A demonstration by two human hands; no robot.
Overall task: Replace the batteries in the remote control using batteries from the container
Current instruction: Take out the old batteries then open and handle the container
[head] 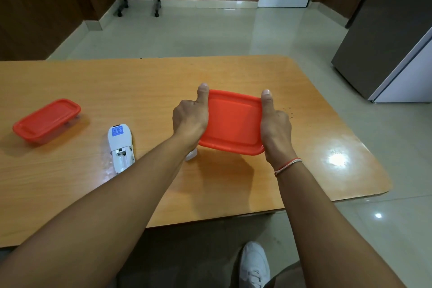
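A container with a red lid [233,121] is held above the table between both hands. My left hand [190,118] grips its left side and my right hand [275,126] grips its right side, each thumb resting on top of the lid. The white remote control [121,147] lies face down to the left, with its battery compartment open at the near end. A small white piece [192,155], possibly the battery cover, peeks out from under my left wrist. The container's contents are hidden by the lid.
A second container with a red lid [46,119] stands at the far left of the wooden table [117,82]. The table's right edge curves away near a grey refrigerator [383,37]. A white shoe [254,264] shows below the near edge.
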